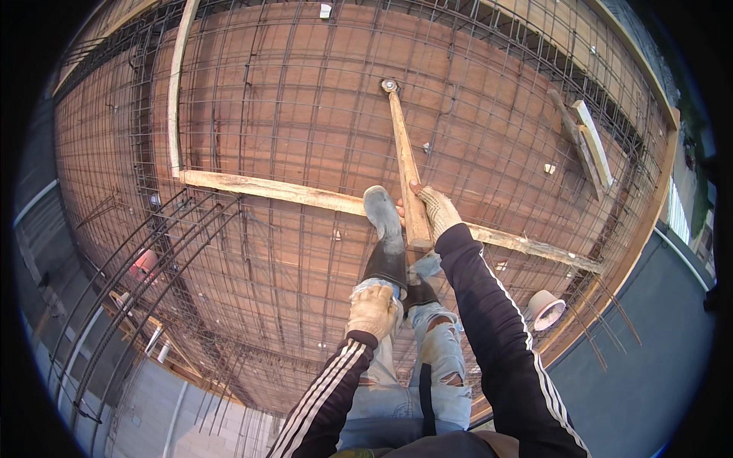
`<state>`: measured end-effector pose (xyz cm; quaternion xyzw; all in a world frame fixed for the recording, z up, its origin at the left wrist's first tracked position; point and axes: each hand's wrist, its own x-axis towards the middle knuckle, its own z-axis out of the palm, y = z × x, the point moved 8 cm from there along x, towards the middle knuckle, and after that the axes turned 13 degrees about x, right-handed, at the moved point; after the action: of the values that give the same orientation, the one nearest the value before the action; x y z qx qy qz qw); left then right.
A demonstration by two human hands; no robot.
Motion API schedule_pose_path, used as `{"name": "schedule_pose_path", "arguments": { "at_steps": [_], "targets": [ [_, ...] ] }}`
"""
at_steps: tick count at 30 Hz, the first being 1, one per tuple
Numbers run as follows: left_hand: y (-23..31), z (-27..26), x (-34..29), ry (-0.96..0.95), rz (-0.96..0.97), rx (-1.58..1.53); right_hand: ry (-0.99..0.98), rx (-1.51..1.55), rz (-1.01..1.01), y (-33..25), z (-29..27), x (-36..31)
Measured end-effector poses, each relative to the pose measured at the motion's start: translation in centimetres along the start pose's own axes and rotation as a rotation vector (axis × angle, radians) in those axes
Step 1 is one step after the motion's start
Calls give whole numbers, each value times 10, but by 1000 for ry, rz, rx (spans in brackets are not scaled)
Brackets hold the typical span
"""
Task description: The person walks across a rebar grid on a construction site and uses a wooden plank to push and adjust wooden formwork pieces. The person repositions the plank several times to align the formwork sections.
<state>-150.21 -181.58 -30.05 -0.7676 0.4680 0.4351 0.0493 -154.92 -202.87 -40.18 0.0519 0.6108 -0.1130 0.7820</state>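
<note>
Right hand (437,211), gloved, clamped around a long wooden handle (405,164) just right of frame centre; handle runs up the frame to a small metal head (389,85) sitting on the rebar mesh (290,114) in the upper middle. Left hand (372,311), also gloved, lies flat on the person's left knee, fingers loosely curled, gripping nothing; hands well apart. Rubber boot (383,221) planted on a long timber plank (267,188) that crosses the frame from centre left to lower right, touching the handle's lower end in the picture. Torn light jeans (435,359) below, dark striped sleeves coming in from the bottom edge. Mesh lies over brown formwork decking across most of the frame. Curved pale board (176,91) at upper left, short stacked timber offcuts (584,137) at upper right. White bucket (547,308) at lower right by the slab edge, a red object (143,263) at centre left, too blurred to identify.
</note>
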Motion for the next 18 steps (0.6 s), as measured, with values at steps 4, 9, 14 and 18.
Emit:
{"name": "schedule_pose_path", "arguments": {
  "at_steps": [4,9,14,18],
  "targets": [
    [-1,0,0,7,2,-1,-187,147,-1,6,27,7],
    [0,2,1,-33,-9,9,-258,243,37,11,37,9],
    [-1,5,1,-107,3,39,-291,364,130,6,31,9],
    [0,4,3,-111,14,20,-271,254,127,13,22,-6]
  ]
}}
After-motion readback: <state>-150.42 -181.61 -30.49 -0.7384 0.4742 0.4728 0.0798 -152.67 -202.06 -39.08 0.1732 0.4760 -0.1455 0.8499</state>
